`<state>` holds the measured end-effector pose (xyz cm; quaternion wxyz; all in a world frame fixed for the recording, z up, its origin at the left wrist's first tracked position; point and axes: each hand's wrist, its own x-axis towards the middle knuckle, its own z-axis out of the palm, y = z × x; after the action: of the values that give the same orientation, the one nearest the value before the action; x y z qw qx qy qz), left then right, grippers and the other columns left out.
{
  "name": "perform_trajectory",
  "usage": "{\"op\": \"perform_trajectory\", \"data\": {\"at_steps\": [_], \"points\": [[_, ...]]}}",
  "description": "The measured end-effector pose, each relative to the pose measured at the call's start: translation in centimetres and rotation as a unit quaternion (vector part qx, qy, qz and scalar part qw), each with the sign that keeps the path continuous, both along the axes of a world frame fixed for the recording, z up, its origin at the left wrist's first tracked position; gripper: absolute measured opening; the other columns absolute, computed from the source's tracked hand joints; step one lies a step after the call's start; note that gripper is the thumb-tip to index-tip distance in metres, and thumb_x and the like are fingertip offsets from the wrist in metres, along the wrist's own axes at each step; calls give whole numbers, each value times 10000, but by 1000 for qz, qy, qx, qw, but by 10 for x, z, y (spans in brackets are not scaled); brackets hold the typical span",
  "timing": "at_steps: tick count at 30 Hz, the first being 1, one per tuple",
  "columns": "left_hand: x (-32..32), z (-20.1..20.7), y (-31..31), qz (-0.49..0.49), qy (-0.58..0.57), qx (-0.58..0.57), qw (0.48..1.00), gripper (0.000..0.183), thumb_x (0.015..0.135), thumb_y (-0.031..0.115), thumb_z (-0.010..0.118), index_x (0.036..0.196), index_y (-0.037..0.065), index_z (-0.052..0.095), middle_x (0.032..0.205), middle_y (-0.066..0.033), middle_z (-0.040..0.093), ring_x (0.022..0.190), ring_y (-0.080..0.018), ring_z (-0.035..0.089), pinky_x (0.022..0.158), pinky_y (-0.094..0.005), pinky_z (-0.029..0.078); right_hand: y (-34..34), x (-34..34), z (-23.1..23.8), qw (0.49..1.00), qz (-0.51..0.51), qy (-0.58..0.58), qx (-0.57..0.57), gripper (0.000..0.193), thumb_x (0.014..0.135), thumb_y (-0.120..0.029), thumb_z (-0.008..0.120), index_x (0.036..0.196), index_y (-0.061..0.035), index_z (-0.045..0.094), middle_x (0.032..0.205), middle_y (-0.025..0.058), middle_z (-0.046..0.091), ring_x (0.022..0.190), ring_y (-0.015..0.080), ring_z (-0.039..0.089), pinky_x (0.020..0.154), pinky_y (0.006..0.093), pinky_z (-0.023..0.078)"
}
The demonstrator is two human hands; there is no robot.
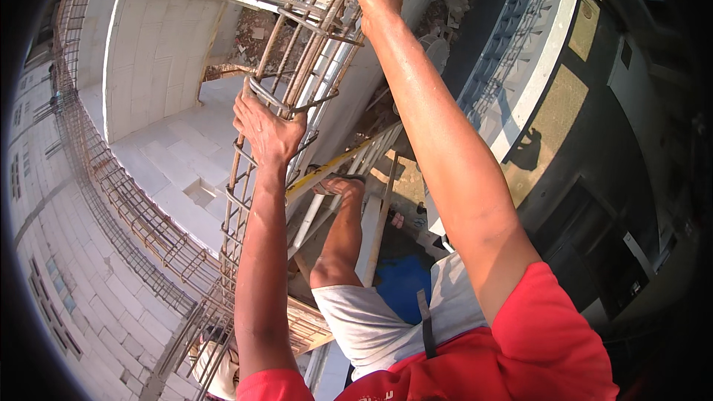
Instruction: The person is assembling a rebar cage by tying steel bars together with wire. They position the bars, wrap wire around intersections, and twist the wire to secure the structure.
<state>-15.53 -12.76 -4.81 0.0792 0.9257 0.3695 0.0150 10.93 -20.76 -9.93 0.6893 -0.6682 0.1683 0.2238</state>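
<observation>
A long cage of steel rebar, tied with bent stirrups, runs along the wall top in front of me. My left hand is closed at a loose-ended stirrup on the cage's near part; its fingertips are partly hidden behind the steel. Farther up, my right hand reaches to the same cage near the upper edge of the picture. Its fingers bend over the bars there and are partly cut off by the frame. Both of my arms are stretched out.
Beneath my bare leg stands a ladder with a yellow rail. White block walls enclose a room at left, with another rebar cage along its edge. Another person is at the lower left. Ground lies far below right.
</observation>
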Motion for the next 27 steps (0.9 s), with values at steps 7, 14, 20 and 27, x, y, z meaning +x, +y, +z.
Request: {"op": "perform_trajectory", "data": {"at_steps": [7, 14, 20, 27], "points": [[1, 28, -9, -98, -139, 4, 985, 1190, 736, 420, 792, 1720, 37, 242, 1694, -286, 296, 1586, -485, 253, 1315, -604, 198, -19, 12, -26, 992, 125, -23, 16, 1056, 752, -711, 930, 1244, 191, 683, 1168, 298, 698, 1020, 344, 742, 807, 514, 645], [93, 45, -37, -40, 4, -155, 987, 800, 737, 406, 857, 1352, -72, 675, 1376, -307, 681, 1235, -410, 709, 1096, -452, 562, -29, 19, -18, 987, 152, -13, 47, 793, 713, -567, 965, 1154, 53, 741, 1025, 157, 695, 888, 222, 728, 613, 350, 658], [150, 9, 12, -8, 188, -350, 918, 534, 740, 388, 896, 1040, -49, 831, 1067, -222, 819, 976, -336, 787, 935, -440, 609, -24, 14, 1, 991, 129, 20, 27, 840, 746, -588, 933, 1237, 58, 720, 1059, 170, 689, 938, 250, 708, 686, 381, 654], [147, 5, 15, 3, 191, -414, 890, 376, 821, 339, 863, 872, -29, 799, 841, -119, 775, 776, -231, 719, 747, -391, 586, -16, 11, -7, 991, 119, 55, 31, 818, 728, -538, 914, 1139, 134, 695, 1132, 241, 702, 883, 272, 705, 680, 429, 588]]}}
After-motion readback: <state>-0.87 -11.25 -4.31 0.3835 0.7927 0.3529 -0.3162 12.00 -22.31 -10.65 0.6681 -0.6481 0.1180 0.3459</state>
